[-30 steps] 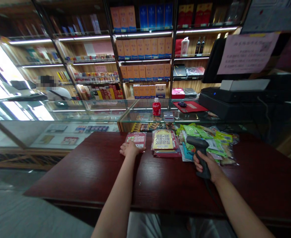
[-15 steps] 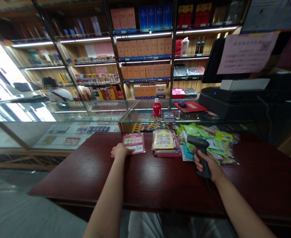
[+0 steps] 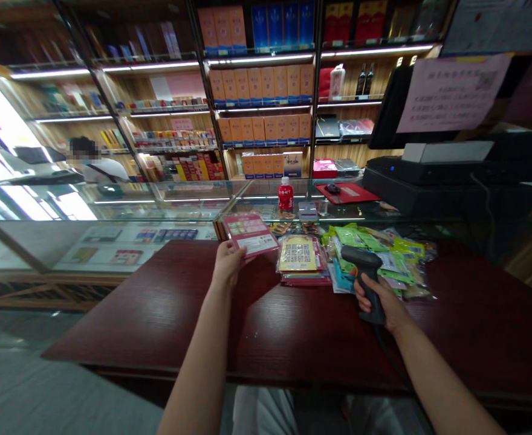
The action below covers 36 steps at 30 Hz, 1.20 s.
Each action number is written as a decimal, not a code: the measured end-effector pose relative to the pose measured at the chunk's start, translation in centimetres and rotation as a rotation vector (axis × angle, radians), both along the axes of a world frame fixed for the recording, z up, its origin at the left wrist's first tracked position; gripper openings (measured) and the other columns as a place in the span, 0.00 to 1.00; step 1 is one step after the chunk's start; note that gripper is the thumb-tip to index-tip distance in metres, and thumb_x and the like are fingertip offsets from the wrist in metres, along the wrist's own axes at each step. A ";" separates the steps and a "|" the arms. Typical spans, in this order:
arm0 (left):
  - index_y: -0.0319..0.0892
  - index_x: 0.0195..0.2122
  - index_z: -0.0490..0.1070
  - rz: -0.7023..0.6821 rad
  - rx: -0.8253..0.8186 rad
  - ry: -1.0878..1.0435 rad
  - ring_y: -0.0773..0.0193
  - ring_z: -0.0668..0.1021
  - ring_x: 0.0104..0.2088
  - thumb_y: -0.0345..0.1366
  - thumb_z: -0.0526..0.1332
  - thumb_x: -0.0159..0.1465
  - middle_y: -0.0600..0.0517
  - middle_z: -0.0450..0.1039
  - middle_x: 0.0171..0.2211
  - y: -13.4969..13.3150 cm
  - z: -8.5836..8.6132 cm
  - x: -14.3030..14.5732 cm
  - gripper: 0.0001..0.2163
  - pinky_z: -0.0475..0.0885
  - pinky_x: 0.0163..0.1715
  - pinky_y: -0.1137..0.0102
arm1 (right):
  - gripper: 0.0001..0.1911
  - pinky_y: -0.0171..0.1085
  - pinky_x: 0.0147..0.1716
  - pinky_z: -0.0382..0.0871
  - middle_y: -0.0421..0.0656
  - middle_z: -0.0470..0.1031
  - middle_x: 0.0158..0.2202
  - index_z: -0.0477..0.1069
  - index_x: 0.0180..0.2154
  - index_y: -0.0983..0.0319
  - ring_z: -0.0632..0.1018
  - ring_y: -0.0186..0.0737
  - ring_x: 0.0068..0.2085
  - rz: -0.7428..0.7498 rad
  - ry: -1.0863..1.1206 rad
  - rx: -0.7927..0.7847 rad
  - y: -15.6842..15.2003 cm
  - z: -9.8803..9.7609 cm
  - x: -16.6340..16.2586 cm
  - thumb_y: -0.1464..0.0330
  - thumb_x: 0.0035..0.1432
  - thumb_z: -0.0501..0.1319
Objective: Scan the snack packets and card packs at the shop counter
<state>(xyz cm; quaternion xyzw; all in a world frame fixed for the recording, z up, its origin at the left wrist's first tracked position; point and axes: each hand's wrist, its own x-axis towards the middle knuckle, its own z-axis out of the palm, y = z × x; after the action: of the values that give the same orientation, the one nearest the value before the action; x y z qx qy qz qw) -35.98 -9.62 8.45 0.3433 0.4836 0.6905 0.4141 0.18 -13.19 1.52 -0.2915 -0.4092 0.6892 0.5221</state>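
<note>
Between thumb and fingers, my left hand grips the near edge of a flat pink packet in clear wrap. The packet is raised off the table and tilted, a white label on its lower part. My right hand is wrapped round the handle of a black barcode scanner, its cable running down toward me. Just right of the pink packet lies a stack of wrapped flat packets, a yellow one with a grid of dark squares on top. Behind the scanner spreads a heap of green and clear snack bags.
A dark red wooden table spans the front. Beyond it a glass display counter bears a red bottle and a red mouse mat. A monitor stands at right. Another person is far left, before the shelves.
My left hand has lifted the pink packet from the table and shifted it slightly right, tilting it. My right hand holds the scanner in nearly the same place.
</note>
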 end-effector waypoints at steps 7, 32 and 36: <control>0.39 0.35 0.67 -0.068 0.258 -0.008 0.63 0.79 0.33 0.38 0.68 0.50 0.51 0.77 0.32 4.4 -4.6 6.4 0.15 0.74 0.41 0.63 | 0.16 0.26 0.11 0.56 0.34 0.64 0.21 0.70 0.39 0.61 0.62 0.25 0.15 -0.038 -0.010 0.016 -0.1 0.2 -0.3 0.59 0.53 0.67; 0.41 0.36 0.67 0.055 0.351 0.133 0.65 0.75 0.34 0.38 0.62 0.58 0.52 0.73 0.34 5.6 -7.7 8.6 0.08 0.70 0.38 0.70 | 0.12 0.27 0.12 0.56 0.34 0.64 0.22 0.66 0.40 0.59 0.62 0.25 0.15 0.115 -0.060 0.083 -1.2 0.6 -0.4 0.61 0.58 0.64; 0.42 0.36 0.66 0.018 0.358 0.072 0.64 0.77 0.36 0.42 0.63 0.57 0.51 0.74 0.35 5.3 -7.3 8.7 0.12 0.71 0.40 0.68 | 0.14 0.27 0.11 0.55 0.34 0.64 0.21 0.67 0.40 0.59 0.61 0.26 0.15 0.084 -0.080 0.066 -1.2 0.7 -0.4 0.60 0.56 0.65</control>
<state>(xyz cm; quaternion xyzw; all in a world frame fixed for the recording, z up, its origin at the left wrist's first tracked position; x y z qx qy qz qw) -27.33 -4.30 1.20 0.4316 0.3704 0.7565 0.3227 -0.18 -14.36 2.20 -0.2839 -0.4640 0.6847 0.4851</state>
